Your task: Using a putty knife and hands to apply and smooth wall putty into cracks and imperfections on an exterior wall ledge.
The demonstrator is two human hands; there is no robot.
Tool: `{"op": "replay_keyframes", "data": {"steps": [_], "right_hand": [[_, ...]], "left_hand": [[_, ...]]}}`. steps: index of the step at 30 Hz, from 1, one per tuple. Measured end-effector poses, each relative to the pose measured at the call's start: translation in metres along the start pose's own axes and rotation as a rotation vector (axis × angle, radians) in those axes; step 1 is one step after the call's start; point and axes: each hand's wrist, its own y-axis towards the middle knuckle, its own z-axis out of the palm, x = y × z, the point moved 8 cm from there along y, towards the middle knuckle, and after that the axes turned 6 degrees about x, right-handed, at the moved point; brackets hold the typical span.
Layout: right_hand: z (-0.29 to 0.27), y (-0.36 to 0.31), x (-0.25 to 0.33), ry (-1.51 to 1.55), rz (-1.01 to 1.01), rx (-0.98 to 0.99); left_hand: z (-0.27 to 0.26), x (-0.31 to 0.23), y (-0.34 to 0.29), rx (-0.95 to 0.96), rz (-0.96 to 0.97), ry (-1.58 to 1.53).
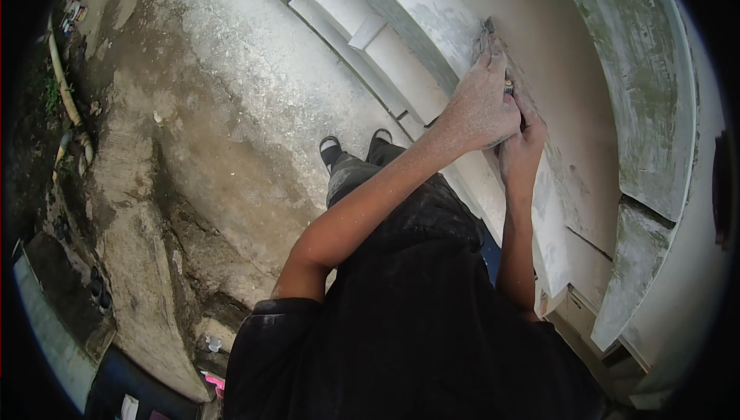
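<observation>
Grey dust coats the left hand, clasped with the right hand around what appears to be a small dark tool, its tip just beyond the fingers at a pale ledge; even pressure from both hands should keep it steady.

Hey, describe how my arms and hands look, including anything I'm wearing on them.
Your left forearm and right forearm are bare below short black sleeves. Your left hand and right hand are ungloved; pale dust thickly coats the left.
</observation>
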Motion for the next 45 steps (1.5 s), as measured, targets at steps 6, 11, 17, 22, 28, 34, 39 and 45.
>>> {"op": "replay_keyframes", "data": {"steps": [6, 11, 17, 22, 28, 34, 39, 45], "right_hand": [[0.007, 0.002, -0.001, 0.048, 0.023, -0.023], [0.007, 0.002, -0.011, 0.154, 0.036, -0.018], [0.013, -0.001, -0.012, 0.101, 0.102, -0.038], [0.016, 0.002, -0.003, -0.038, 0.088, -0.027], [0.017, -0.004, -0.008, 0.006, 0.104, -0.063], [0.015, 0.005, -0.014, -0.056, 0.048, -0.184], [0.022, 0.006, 0.005, 0.097, -0.075, -0.173], [0.022, -0.007, -0.01, 0.159, 0.054, -0.07]], "left_hand": [[0.0, -0.002, -0.004, 0.063, -0.028, -0.081], [0.007, 0.0, -0.005, 0.125, -0.024, -0.2], [-0.007, 0.006, -0.003, 0.105, -0.064, -0.328], [-0.015, 0.007, 0.0, 0.145, -0.034, -0.405], [-0.016, 0.002, -0.002, 0.089, -0.005, -0.314], [-0.012, 0.0, 0.005, 0.077, -0.019, -0.241], [-0.012, 0.0, 0.012, 0.106, 0.009, -0.231], [-0.01, 0.005, 0.003, 0.134, -0.05, -0.22]]}}
